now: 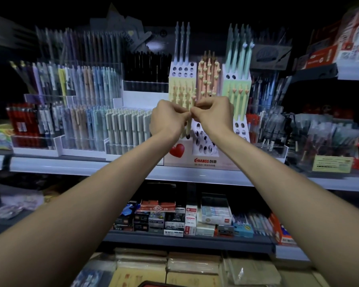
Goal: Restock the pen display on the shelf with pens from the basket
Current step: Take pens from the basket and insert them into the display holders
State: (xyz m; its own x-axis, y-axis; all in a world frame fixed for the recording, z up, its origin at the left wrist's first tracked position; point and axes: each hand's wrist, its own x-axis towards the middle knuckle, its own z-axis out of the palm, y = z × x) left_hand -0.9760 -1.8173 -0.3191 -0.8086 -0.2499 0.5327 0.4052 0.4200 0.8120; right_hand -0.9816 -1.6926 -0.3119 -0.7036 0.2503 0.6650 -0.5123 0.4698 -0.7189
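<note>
The left hand (168, 119) and right hand (214, 114) are curling their fingers (196, 109) together, pinching a pale yellow pen (188, 126); it is hanging just below them, before the pen display (205, 160).

Tight spot here: our left hand (170, 119) and right hand (214, 114) meet in front of the white stepped pen display (203, 160) and cover its middle. The pale yellow pen (188, 127) we pinch hangs over the lower tier. Free room is the empty round holes (203, 141) between our wrists, plus a few top left (182, 71). Yellow heart-topped pens (181, 92) stand just behind our fingers (197, 107). A clear tray of grey-green pens (129, 125) crowds the left and a clear tub of mixed pens (265, 129) the right.
</note>
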